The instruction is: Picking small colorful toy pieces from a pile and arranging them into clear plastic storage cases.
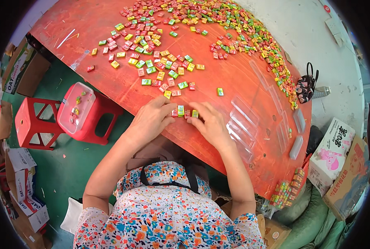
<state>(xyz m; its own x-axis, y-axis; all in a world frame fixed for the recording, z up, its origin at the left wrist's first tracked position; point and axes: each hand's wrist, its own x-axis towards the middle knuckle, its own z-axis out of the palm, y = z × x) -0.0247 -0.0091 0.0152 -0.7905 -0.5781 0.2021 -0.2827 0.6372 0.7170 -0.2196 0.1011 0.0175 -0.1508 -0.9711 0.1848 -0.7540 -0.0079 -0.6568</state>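
Between my hands, at the table's near edge, several small coloured boxes stand in a short row. My left hand (151, 119) has its thumb and fingers pinched at the row's left end, on a small red box (174, 112). Beside that stands a green box (181, 111), then another red box (187, 113). My right hand (211, 125) closes its thumb and forefinger on a small yellow-green box (195, 113) at the right end. Just beyond my fingers lie loose boxes of the same kind, among them a yellow one (167, 94) and a green one (182, 85).
A big heap of similar boxes (251, 31) covers the far side of the red table (122, 89). Clear plastic trays (242, 124) lie right of my hand. Packed boxes (286, 189) sit at the right corner. Red stools (35, 122) and a plastic tub (78, 108) stand left.
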